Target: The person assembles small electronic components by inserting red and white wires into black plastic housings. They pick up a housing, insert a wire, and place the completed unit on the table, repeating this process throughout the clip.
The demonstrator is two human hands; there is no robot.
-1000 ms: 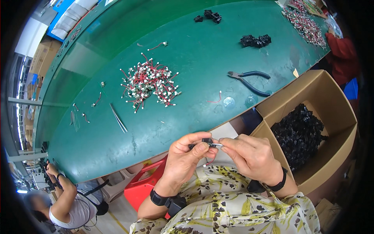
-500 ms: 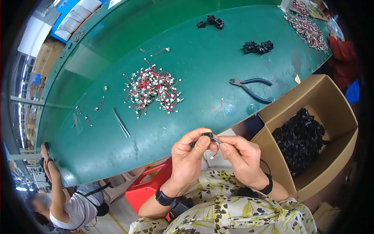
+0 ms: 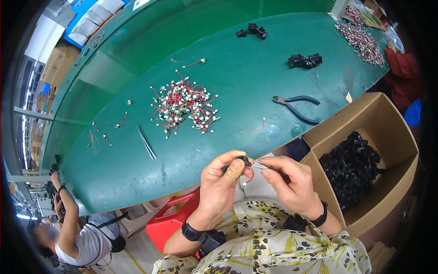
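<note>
Green matting covered the long workbench (image 3: pixel 137 173), which curved away toward the far wall. Nearest, just off its near edge, the left hand (image 3: pixel 221 187) was closed on a small black connector (image 3: pixel 244 160), pinched between thumb and forefinger, while the right hand (image 3: pixel 292 182) gripped a thin metal tool (image 3: pixel 261 165) with its tip touching the connector. It looked like a fitting step, a red wire (image 3: pixel 247 178) curling below the connector; the next move would seem to call for a steady, fine push. To the right stood a cardboard box (image 3: pixel 365 114) holding a heap of black parts (image 3: pixel 351 166). Farther out lay tweezers (image 3: pixel 147 143), a pile of red-wired leads (image 3: pixel 185 107), and blue-handled pliers (image 3: pixel 296 108); farthest, small clusters of black housings (image 3: pixel 305 60). The connector's slots and the tool's tip were too small to make out, and another person (image 3: pixel 68 228) at the near left was cut off by the rim.
</note>
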